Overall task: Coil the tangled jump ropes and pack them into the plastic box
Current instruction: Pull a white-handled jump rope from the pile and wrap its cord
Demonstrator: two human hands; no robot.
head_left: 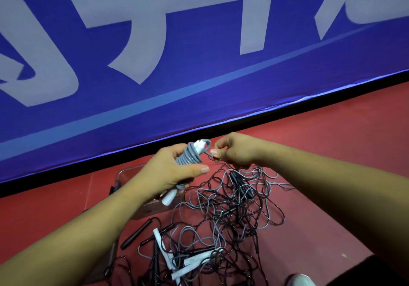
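the left hand (168,170) grips a grey coil (188,156) wound round white handles (168,197), fingers and thumb curled about it. the right hand (236,150) pinches the coil's free end (208,152) just beside its top. below, on the red floor (309,141) near the blue banner (177,75), lies the tangle (221,208) of black and grey ropes. the clear box (126,171) sits under the left hand, beside the tangle.

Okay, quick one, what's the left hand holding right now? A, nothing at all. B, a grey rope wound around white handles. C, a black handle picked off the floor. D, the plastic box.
B: the left hand grips a grey rope coiled round white handles, while the right hand pinches its loose end.
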